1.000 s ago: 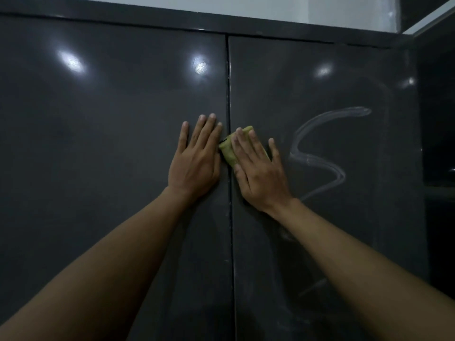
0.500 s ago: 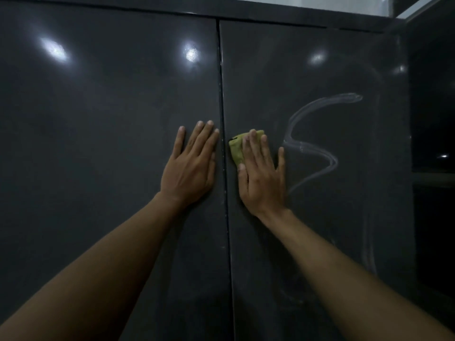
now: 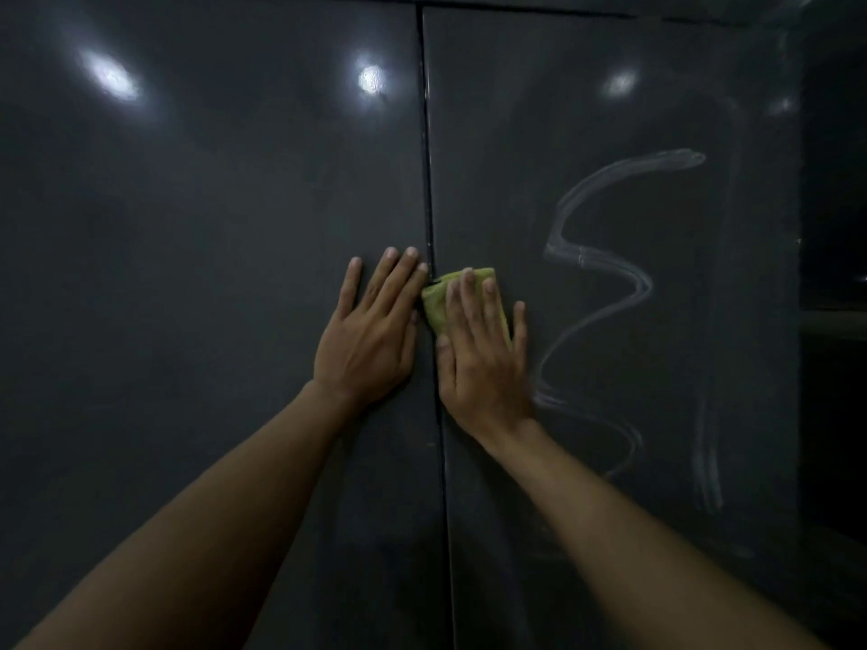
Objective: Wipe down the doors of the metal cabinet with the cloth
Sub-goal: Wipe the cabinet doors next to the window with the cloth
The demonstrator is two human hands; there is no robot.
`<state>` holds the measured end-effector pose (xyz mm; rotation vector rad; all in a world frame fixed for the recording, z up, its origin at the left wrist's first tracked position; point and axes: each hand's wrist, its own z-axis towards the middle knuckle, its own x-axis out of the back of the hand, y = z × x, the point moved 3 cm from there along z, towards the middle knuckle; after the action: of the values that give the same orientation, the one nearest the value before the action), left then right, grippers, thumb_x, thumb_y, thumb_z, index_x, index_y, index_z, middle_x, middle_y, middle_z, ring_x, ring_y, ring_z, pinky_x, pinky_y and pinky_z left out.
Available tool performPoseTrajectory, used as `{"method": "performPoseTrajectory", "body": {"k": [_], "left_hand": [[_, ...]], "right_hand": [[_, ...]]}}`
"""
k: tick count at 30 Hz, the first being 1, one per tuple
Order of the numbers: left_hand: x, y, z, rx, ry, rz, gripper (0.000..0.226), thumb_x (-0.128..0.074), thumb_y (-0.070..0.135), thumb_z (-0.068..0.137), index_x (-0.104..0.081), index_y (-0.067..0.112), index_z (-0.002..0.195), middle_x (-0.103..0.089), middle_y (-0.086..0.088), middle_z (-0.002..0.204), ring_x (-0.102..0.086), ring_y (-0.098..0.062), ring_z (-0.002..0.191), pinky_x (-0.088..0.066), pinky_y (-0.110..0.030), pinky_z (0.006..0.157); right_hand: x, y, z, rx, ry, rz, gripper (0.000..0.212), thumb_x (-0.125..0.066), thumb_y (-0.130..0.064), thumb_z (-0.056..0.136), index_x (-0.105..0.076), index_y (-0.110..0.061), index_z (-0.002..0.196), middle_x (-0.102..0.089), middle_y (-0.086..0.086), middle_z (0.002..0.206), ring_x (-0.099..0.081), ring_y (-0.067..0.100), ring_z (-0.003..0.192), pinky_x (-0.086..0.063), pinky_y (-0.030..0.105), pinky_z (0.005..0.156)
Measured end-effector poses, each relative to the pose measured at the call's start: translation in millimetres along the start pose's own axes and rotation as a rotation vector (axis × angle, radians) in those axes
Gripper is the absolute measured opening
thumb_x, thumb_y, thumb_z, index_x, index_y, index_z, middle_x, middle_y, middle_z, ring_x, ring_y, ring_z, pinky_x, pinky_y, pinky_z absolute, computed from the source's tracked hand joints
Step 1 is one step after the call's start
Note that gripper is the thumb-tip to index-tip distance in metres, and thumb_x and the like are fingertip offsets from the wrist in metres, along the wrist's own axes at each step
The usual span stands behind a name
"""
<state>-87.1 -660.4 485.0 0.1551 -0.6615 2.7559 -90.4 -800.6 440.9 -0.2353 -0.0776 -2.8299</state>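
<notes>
— What has shifted since a second ago?
— Lower on the doors now: both hands sit further below the cabinet's top edge, and a second pale curl of streak shows beneath the first. The right hand (image 3: 483, 358) still lies just right of the centre seam (image 3: 434, 190).

— Where is the cloth?
— A small folded yellow-green cloth (image 3: 438, 304) is pressed flat against the dark grey glossy metal right door (image 3: 610, 110), under the spread fingers (image 3: 488, 297) of the right hand. Its left edge touches the seam and sticks out past the fingers.

— Is that hand closed on it?
— No, the fingers are extended and apart, palm flat, pinning the cloth to the door rather than clutching it.

— And the other hand?
— The left hand (image 3: 370, 335) is open and flat on the dark grey glossy metal left door (image 3: 211, 227), fingers up, holding nothing, just beside the seam.

— Anything on the surface?
— A winding whitish wipe streak (image 3: 605, 269) on the right door, right of the hand, and blurred light reflections (image 3: 112, 79) near the top.

— Is the cabinet open?
— Both doors are shut; nothing inside can be seen
</notes>
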Motion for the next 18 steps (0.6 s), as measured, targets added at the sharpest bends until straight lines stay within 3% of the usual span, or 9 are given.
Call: {"method": "performPoseTrajectory", "body": {"k": [2,4,9,11,15,18], "left_hand": [[-1,-1,0,-0.009,-0.007,-0.001,0.056,-0.036,0.024,0.097,-0.030,0.004,0.149,-0.027,-0.013,0.156,-0.019,-0.026,0.147,-0.013,-0.053,0.119],[-2,0,-3,-0.011,-0.003,-0.004,0.056,-0.035,0.024,0.097,-0.030,0.004,0.149,-0.027,-0.013,0.156,-0.019,-0.026,0.147,-0.012,-0.053,0.119],[-5,5,-25,-0.003,0.007,-0.016,0.055,-0.034,0.022,0.097,-0.030,0.005,0.149,-0.027,-0.012,0.157,-0.020,-0.025,0.147,-0.013,-0.052,0.119],[-7,8,-34,-0.015,0.000,-0.014,0.055,-0.034,0.022,0.098,-0.030,0.005,0.149,-0.026,-0.012,0.157,-0.020,-0.025,0.147,-0.013,-0.052,0.119],[-9,10,-44,-0.019,0.005,-0.013,0.056,-0.037,0.021,0.096,-0.030,0.005,0.149,-0.025,-0.012,0.157,-0.019,-0.025,0.147,-0.013,-0.052,0.119],[-10,12,-50,-0.008,-0.001,-0.010,0.056,-0.037,0.021,0.097,-0.030,0.005,0.150,-0.024,-0.012,0.158,-0.018,-0.025,0.148,-0.012,-0.052,0.119]], "right_hand": [[3,6,-5,0.195,-0.049,-0.050,0.057,-0.036,-0.030,0.099,-0.023,-0.015,0.152,-0.017,0.003,0.160,-0.012,0.020,0.149,-0.014,0.057,0.117],[7,15,-5,0.248,-0.059,-0.070,0.056,-0.036,-0.030,0.098,-0.026,-0.015,0.151,-0.021,0.003,0.159,-0.015,0.019,0.149,-0.015,0.059,0.116],[3,3,-17,-0.130,0.026,-0.001,0.057,-0.028,-0.031,0.099,-0.019,-0.016,0.154,-0.011,0.000,0.161,-0.005,0.018,0.150,-0.003,0.056,0.119],[-1,-2,-28,-0.102,-0.009,-0.004,0.058,-0.030,-0.031,0.099,-0.019,-0.015,0.153,-0.011,0.001,0.161,-0.006,0.020,0.150,-0.005,0.056,0.119],[5,13,-37,0.184,-0.081,-0.055,0.055,-0.033,-0.031,0.098,-0.024,-0.016,0.151,-0.022,0.003,0.159,-0.015,0.019,0.148,-0.016,0.060,0.115],[3,16,-40,-0.013,-0.028,-0.033,0.057,-0.029,-0.031,0.099,-0.018,-0.017,0.153,-0.015,0.000,0.160,-0.007,0.017,0.149,-0.007,0.058,0.118]]}}
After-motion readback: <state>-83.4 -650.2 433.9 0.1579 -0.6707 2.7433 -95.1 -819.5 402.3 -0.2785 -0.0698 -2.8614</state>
